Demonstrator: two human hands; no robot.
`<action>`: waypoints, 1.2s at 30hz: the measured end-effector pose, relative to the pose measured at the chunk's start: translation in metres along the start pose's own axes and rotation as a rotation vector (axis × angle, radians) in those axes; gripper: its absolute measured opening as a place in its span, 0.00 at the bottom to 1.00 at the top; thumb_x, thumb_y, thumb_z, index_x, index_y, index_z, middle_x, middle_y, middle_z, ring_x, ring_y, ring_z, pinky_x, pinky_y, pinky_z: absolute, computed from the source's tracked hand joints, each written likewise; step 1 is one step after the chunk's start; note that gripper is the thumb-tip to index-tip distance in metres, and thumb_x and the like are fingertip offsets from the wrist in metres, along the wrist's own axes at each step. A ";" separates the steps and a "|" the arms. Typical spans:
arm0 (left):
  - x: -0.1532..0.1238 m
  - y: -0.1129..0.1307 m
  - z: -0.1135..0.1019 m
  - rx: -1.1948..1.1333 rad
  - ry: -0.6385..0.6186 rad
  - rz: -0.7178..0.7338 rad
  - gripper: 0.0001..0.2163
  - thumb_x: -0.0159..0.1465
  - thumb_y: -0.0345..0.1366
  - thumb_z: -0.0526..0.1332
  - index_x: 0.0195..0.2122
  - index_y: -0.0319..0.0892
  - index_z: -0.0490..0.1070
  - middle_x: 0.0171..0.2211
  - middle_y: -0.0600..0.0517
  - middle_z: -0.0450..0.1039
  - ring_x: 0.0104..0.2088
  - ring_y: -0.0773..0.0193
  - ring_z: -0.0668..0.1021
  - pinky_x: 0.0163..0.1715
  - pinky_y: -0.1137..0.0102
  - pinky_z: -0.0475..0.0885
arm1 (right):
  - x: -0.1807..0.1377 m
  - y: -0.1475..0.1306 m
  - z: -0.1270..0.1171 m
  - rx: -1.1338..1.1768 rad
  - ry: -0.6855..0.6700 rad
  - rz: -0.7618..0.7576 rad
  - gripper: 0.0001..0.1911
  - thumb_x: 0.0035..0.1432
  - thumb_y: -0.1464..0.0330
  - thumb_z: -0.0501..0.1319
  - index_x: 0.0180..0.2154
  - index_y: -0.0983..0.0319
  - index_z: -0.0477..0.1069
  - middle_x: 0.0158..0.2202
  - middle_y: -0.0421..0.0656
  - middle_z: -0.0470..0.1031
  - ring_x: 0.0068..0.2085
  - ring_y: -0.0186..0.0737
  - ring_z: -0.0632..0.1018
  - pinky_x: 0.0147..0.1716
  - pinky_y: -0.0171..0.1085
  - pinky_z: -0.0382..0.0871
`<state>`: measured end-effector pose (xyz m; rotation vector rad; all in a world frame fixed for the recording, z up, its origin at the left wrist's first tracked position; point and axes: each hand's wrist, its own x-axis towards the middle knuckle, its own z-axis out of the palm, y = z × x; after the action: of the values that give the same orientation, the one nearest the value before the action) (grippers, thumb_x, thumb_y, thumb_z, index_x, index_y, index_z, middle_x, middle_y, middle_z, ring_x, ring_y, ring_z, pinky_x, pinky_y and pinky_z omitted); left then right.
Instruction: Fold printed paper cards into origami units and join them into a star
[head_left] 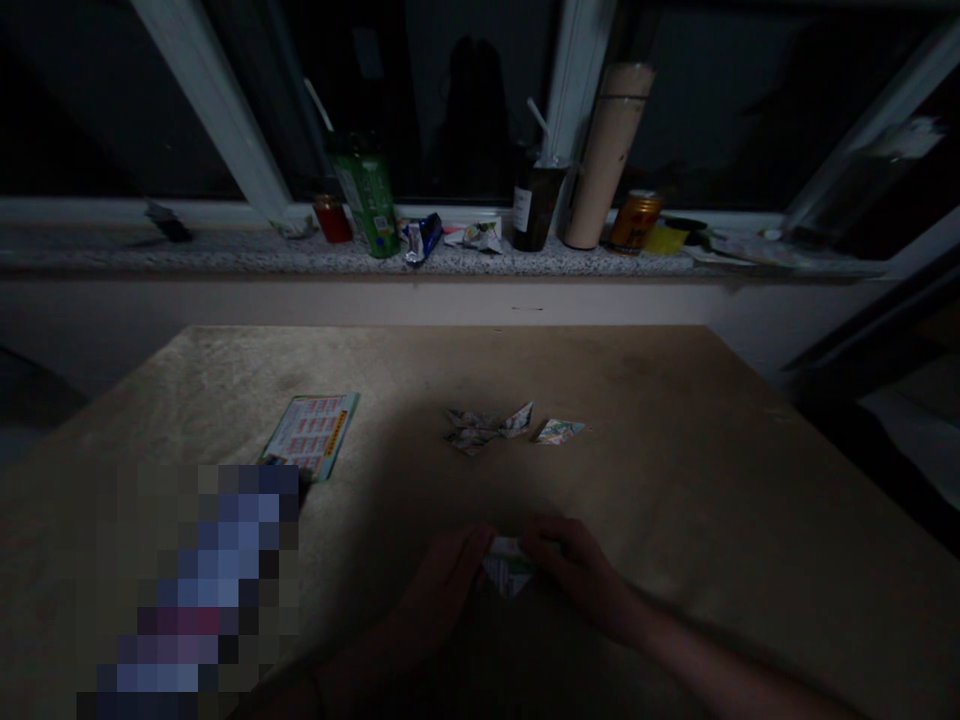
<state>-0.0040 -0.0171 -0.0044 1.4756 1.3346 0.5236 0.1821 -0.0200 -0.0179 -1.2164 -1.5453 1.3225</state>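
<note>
A small piece of printed paper (508,577), folded to a point toward me, lies between my hands at the near part of the table. My left hand (450,575) has its fingers pressed together on the paper's left edge. On the opposite edge, my right hand (574,560) pinches the paper with bent fingers. Shadow hides much of both hands. Beyond them rest a folded paper shape with several points (480,428) and a smaller folded paper piece (559,431) to its right.
A printed booklet (311,435) lies on the wooden table (675,450) at left, near a blurred-out area. Along the stone windowsill (465,265) stand a green container (367,195), a dark cup with a straw (536,205), a tall pink flask (607,160) and an orange can (637,222).
</note>
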 end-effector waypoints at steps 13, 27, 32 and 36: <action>-0.001 0.005 0.004 0.020 0.137 0.015 0.17 0.61 0.48 0.51 0.30 0.42 0.73 0.31 0.51 0.74 0.36 0.58 0.72 0.38 0.70 0.67 | -0.001 -0.003 0.001 -0.037 0.051 -0.045 0.13 0.58 0.63 0.55 0.28 0.63 0.72 0.25 0.40 0.71 0.28 0.35 0.70 0.28 0.31 0.62; -0.004 -0.004 0.002 -0.064 0.172 -0.043 0.19 0.58 0.52 0.54 0.37 0.43 0.74 0.40 0.49 0.74 0.45 0.55 0.72 0.46 0.68 0.65 | 0.003 -0.003 -0.001 -0.069 0.029 0.050 0.13 0.53 0.62 0.59 0.25 0.64 0.75 0.22 0.41 0.73 0.25 0.35 0.71 0.24 0.31 0.62; -0.002 -0.008 0.002 -0.026 0.132 -0.001 0.19 0.59 0.52 0.54 0.39 0.44 0.74 0.41 0.48 0.74 0.44 0.55 0.72 0.48 0.67 0.64 | 0.003 -0.003 0.000 -0.054 0.079 0.064 0.13 0.52 0.62 0.60 0.24 0.64 0.76 0.21 0.42 0.74 0.24 0.36 0.72 0.23 0.31 0.63; 0.000 -0.017 0.004 0.021 0.121 0.047 0.17 0.60 0.49 0.53 0.41 0.45 0.73 0.43 0.48 0.73 0.45 0.55 0.71 0.51 0.66 0.61 | 0.004 -0.004 0.002 -0.027 0.078 0.106 0.13 0.51 0.62 0.61 0.25 0.64 0.77 0.22 0.42 0.75 0.25 0.36 0.72 0.24 0.31 0.64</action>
<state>-0.0079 -0.0213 -0.0207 1.5159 1.4057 0.6397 0.1781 -0.0173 -0.0145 -1.3667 -1.4655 1.3093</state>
